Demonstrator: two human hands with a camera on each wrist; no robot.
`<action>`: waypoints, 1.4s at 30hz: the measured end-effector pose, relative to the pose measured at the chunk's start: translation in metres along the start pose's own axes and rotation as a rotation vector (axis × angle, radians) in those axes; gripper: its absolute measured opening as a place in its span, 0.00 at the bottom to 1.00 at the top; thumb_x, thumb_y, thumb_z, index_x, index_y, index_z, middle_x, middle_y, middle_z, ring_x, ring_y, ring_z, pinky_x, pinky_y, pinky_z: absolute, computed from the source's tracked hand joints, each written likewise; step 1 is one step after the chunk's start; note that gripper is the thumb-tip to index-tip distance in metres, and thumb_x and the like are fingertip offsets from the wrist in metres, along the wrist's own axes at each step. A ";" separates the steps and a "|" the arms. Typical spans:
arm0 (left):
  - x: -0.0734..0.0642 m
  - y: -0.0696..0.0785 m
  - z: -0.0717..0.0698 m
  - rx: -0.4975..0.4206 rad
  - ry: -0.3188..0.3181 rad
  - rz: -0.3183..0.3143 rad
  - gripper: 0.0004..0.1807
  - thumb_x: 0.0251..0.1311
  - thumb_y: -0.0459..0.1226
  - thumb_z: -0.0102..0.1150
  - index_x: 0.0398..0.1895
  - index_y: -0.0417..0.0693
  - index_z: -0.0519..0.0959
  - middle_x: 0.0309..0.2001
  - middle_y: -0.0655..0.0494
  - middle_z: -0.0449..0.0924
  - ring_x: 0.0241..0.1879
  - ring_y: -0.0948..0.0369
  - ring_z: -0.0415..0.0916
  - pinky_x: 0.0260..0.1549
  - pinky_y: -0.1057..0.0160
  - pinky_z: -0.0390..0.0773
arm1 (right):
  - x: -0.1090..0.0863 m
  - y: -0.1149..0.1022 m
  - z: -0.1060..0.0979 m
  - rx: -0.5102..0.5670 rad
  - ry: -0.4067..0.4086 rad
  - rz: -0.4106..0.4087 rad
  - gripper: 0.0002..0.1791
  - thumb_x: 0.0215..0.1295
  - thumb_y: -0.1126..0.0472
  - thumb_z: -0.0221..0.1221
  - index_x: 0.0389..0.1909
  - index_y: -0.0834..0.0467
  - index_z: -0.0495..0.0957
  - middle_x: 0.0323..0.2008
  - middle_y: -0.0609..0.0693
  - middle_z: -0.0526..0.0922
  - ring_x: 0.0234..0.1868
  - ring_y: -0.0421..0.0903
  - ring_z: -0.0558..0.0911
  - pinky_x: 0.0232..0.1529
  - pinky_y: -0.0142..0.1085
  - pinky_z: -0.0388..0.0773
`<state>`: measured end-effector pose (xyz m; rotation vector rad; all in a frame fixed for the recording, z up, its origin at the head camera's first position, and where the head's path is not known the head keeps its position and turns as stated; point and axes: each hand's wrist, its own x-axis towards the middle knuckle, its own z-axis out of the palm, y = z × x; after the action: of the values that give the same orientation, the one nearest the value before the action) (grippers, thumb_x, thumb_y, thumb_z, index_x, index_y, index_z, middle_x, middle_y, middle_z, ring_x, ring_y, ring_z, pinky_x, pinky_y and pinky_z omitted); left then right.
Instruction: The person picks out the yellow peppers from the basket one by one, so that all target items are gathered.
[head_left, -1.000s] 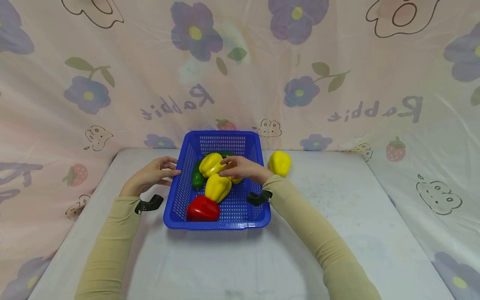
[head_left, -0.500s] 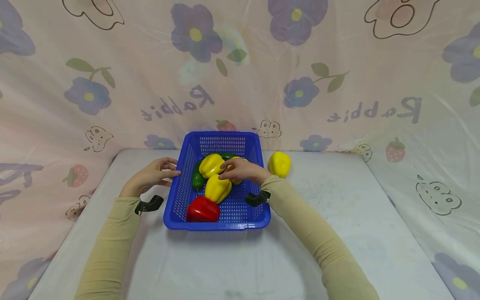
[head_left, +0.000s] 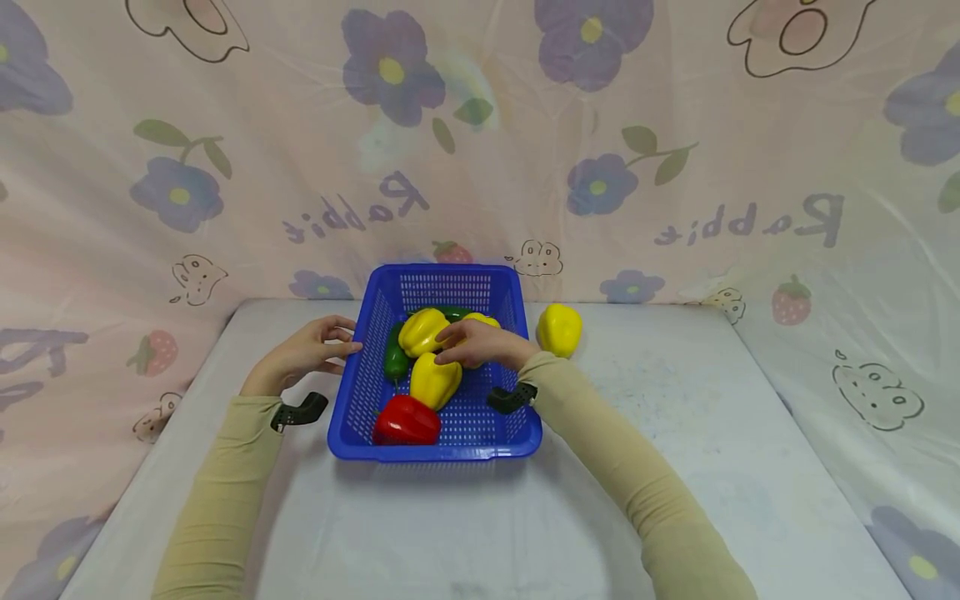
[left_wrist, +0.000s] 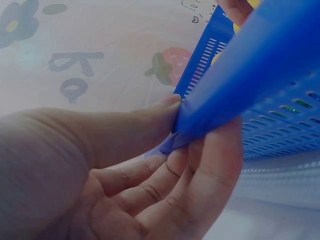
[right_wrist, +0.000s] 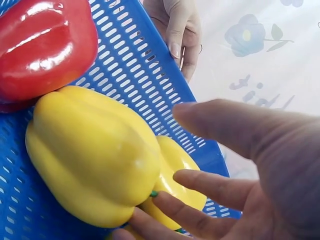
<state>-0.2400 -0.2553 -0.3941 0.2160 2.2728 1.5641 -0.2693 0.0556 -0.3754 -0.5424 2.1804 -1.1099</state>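
A blue plastic basket [head_left: 435,452] with slotted walls stands on the white table. My left hand [head_left: 303,354] pinches its left rim, the thumb on top and the fingers beneath, as the left wrist view shows. Inside lie a red bell pepper [head_left: 407,422], a yellow bell pepper [head_left: 435,385] in the middle and a second yellow bell pepper [head_left: 422,332] behind it. My right hand [head_left: 491,343] hovers over the basket, thumb and fingers spread, fingertips close to the middle yellow pepper; contact is unclear. Under that hand, a third yellow bell pepper [head_left: 482,319] is partly hidden.
Long green peppers lie along the basket's left side [head_left: 395,357] and far end [head_left: 454,313]. Outside, right of the basket, another yellow bell pepper [head_left: 559,330] sits on the table [head_left: 675,400]. A patterned cloth [head_left: 480,167] hangs behind and at both sides.
My right hand has shifted slightly left and nearer to me, uncovering more of the yellow pepper beneath it. The left hand stays at the basket's rim.
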 end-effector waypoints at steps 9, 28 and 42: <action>-0.001 0.000 0.000 -0.002 0.006 0.002 0.30 0.65 0.37 0.58 0.63 0.33 0.59 0.49 0.36 0.67 0.39 0.52 0.78 0.39 0.53 0.82 | 0.001 0.000 0.003 0.032 -0.018 -0.022 0.29 0.62 0.55 0.64 0.62 0.60 0.70 0.53 0.54 0.75 0.50 0.49 0.77 0.55 0.48 0.74; 0.000 0.000 0.000 0.002 0.006 -0.010 0.30 0.65 0.38 0.58 0.64 0.32 0.59 0.49 0.36 0.67 0.39 0.53 0.78 0.39 0.53 0.82 | 0.004 0.002 0.004 -0.038 -0.018 -0.027 0.26 0.61 0.55 0.65 0.57 0.64 0.75 0.47 0.51 0.80 0.46 0.44 0.79 0.50 0.37 0.78; 0.000 0.000 0.000 0.004 0.010 -0.016 0.30 0.65 0.38 0.59 0.63 0.33 0.59 0.48 0.36 0.66 0.39 0.52 0.78 0.39 0.53 0.82 | 0.004 0.002 0.006 -0.055 -0.006 -0.037 0.29 0.60 0.54 0.65 0.60 0.64 0.72 0.52 0.53 0.78 0.49 0.46 0.78 0.51 0.37 0.77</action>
<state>-0.2402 -0.2554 -0.3946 0.1912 2.2798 1.5569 -0.2688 0.0511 -0.3812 -0.6122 2.2091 -1.0685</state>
